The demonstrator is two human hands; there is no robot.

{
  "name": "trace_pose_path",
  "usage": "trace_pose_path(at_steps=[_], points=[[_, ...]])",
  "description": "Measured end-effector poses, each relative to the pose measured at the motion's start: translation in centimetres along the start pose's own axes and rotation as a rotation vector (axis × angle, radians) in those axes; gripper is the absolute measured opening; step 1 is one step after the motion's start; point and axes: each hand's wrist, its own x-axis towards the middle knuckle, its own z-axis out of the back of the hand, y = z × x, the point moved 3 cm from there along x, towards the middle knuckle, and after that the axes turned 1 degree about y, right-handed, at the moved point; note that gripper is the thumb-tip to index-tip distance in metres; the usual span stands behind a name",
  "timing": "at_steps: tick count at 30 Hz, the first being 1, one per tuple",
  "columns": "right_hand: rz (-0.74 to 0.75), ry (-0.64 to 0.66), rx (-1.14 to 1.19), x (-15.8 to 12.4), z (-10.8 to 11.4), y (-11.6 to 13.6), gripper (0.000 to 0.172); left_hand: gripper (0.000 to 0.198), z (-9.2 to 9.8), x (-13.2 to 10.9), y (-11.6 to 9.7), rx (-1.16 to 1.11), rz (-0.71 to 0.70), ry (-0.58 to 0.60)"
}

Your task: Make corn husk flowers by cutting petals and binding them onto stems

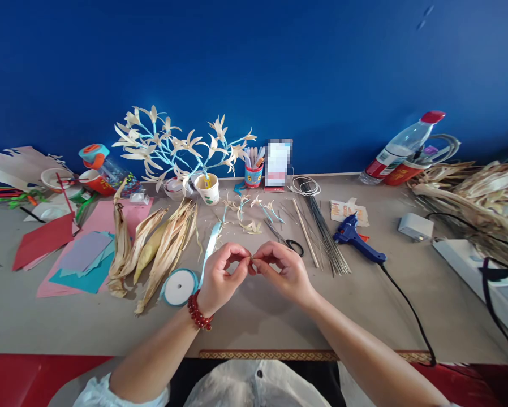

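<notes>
My left hand (226, 277) and my right hand (285, 272) meet fingertip to fingertip above the front middle of the table. Both are closed in a pinch on something tiny that I cannot make out. A beaded red bracelet (199, 311) circles my left wrist. Beside that wrist lies a roll of light blue ribbon (180, 286), its loose end (211, 243) running up behind the hand. Just past my fingers are small husk flowers (242, 208) on blue stems. Black-handled scissors (294, 246) rest behind my right hand.
Dried corn husks (164, 249) and coloured paper (86, 251) lie to the left. A paper cup (206, 189) holds husk flowers at the back. On the right are wires (324, 237), a blue glue gun (358, 237) with a trailing cord, a power strip (470, 271) and a tilted bottle (400, 150).
</notes>
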Motion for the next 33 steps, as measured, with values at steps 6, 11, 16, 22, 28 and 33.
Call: trace_pose_path(at_steps=[6, 11, 16, 22, 28, 33], points=[[0.158, -0.033, -0.152, -0.1, 0.1, 0.3, 0.009, 0.004, -0.2, 0.0, -0.4, 0.029, -0.034, 0.016], [0.217, -0.03, -0.145, 0.0, 0.3, 0.1, 0.012, 0.01, -0.3, 0.3, -0.1, -0.138, 0.069, 0.071], [0.223, 0.015, -0.163, 0.1, 0.5, 0.1, 0.011, 0.015, -0.3, 0.6, 0.4, -0.415, 0.172, 0.168], [0.339, 0.035, -0.277, 0.1, 0.7, 0.6, 0.011, 0.018, -0.3, 0.8, 0.6, -0.531, 0.205, 0.202], [0.355, 0.051, -0.322, 0.0, 0.6, 0.6, 0.012, 0.018, -0.5, 0.8, 0.5, -0.548, 0.175, 0.22], [0.349, -0.029, -0.284, -0.2, 0.6, 0.6, 0.011, 0.014, -0.9, 0.5, 0.9, -0.608, 0.225, 0.238]])
